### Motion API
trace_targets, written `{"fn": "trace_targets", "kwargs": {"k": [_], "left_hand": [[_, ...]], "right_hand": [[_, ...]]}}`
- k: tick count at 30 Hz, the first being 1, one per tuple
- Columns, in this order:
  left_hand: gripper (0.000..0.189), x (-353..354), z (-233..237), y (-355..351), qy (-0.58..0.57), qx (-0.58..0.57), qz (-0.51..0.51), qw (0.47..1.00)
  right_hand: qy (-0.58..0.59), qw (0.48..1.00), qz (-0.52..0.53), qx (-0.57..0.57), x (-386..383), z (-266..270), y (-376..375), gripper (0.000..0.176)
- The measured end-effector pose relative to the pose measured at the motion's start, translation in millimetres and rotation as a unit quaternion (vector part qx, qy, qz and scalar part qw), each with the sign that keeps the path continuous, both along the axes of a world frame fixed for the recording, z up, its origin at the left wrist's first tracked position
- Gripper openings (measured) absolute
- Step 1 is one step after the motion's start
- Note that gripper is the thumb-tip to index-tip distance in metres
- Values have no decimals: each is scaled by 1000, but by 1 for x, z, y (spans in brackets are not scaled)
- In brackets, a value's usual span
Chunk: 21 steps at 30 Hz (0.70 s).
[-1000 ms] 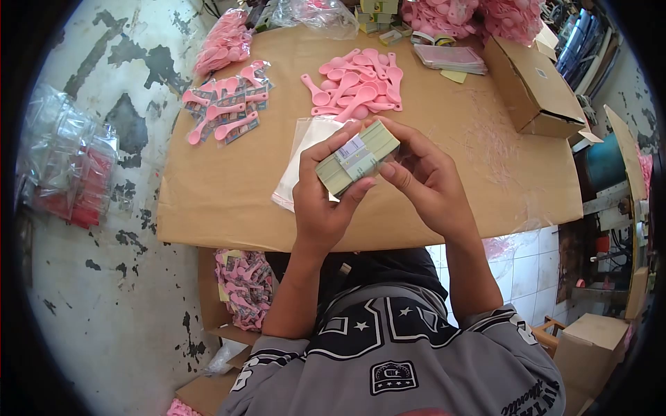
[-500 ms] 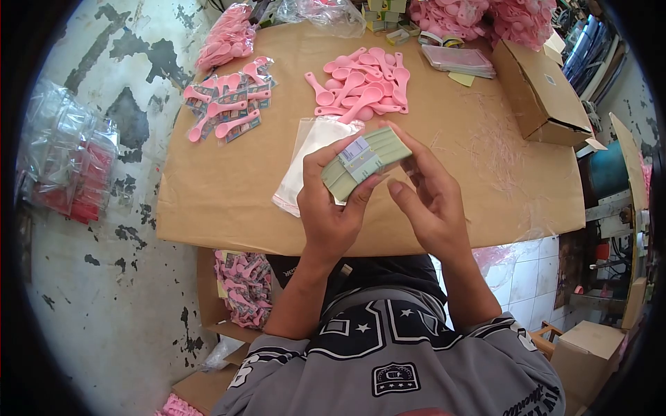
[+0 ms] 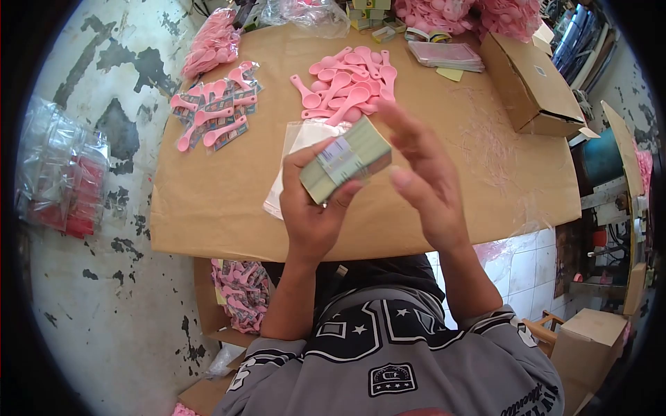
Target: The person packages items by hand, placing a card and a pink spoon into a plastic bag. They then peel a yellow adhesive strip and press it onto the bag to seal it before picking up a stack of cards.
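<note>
My left hand (image 3: 312, 208) grips a thick stack of pale green cards (image 3: 371, 151) wrapped by a printed paper band. To the right of the stack, my right hand (image 3: 430, 180) is raised with its fingers apart, slightly blurred, holding nothing. Beneath the stack, clear plastic bags (image 3: 295, 149) lie flat on the brown-papered table (image 3: 215, 201). Just beyond is a heap of pink measuring spoons (image 3: 354, 87). Left of them, several pink spoons packed with printed cards (image 3: 215, 114) lie in clear bags.
An open cardboard box (image 3: 531, 87) sits at the table's right edge, near a stack of clear packets (image 3: 444, 55). Bagged pink spoons (image 3: 211, 45) are at the back left. Below the table, a carton holds packed spoons (image 3: 243, 295). Plastic packs (image 3: 66, 166) lie at the far left.
My right hand has come away from the stack, its fingers spreading. My left hand still holds the stack, now tilted more steeply. The whole view has shifted slightly.
</note>
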<state>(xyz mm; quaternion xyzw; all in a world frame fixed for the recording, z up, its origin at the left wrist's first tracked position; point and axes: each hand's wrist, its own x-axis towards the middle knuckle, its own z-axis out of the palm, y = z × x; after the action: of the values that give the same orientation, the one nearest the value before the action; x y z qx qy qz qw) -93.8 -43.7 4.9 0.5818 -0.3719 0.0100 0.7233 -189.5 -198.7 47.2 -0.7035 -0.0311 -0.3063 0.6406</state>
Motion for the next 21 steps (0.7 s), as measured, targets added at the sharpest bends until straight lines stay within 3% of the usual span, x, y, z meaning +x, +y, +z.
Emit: {"fn": "trace_targets", "kwargs": {"k": [4, 7, 8, 11, 14, 16, 18, 21], "left_hand": [[57, -2, 1, -4, 16, -16, 33, 999], [55, -4, -3, -5, -26, -22, 34, 999], [54, -4, -1, 0, -81, 24, 91, 992], [55, 13, -4, 3, 16, 23, 133, 991], [57, 17, -2, 8, 22, 10, 100, 995], [58, 10, -2, 6, 15, 2, 72, 997], [60, -2, -2, 5, 11, -6, 41, 999], [62, -7, -9, 3, -32, 74, 44, 996]], "right_hand": [[0, 998, 64, 17, 6, -9, 14, 77], [24, 999, 44, 15, -17, -9, 31, 80], [41, 997, 59, 0, -29, -11, 35, 80], [100, 980, 160, -60, -61, -16, 39, 79], [80, 983, 154, -67, -68, -30, 34, 84], [70, 997, -5, 27, -43, -18, 22, 83], [36, 998, 10, 53, -6, -16, 4, 80], [45, 994, 55, 85, 8, -6, 13, 83]]}}
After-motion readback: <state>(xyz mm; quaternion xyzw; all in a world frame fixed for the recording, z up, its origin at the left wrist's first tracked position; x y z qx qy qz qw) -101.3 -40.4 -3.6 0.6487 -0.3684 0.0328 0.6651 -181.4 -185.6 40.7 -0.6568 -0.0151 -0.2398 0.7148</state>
